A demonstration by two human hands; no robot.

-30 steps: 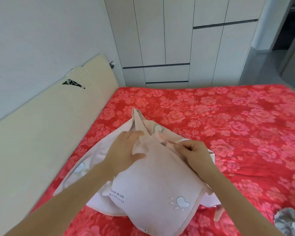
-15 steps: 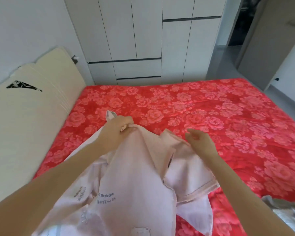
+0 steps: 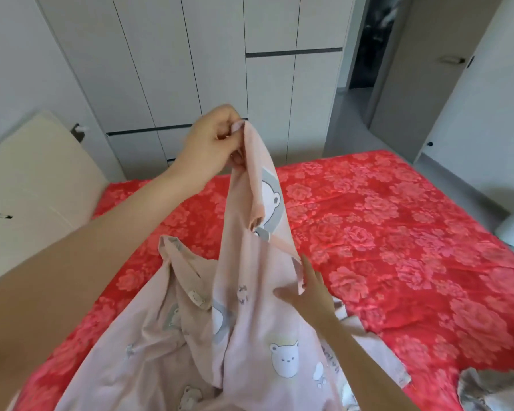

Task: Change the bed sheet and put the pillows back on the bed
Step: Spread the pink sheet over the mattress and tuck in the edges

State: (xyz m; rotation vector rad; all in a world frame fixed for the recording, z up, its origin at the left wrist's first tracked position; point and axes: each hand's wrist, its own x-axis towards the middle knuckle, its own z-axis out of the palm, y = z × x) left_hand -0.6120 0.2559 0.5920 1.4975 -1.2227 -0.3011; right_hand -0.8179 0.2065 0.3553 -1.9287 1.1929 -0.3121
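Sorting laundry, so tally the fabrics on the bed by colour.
Pink: 1, bear-print sheet, gripped and lifted by the left hand, right hand touching its edge.
Red: 1, floral cover spread over the bed.
Grey: 1, crumpled cloth at the near right corner.
Total: 3.

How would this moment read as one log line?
left hand: pinches pink bear-print sheet corner, held up | right hand: open, touching sheet's edge | below: red floral bed cover

head view looks down, close over bed (image 3: 398, 232).
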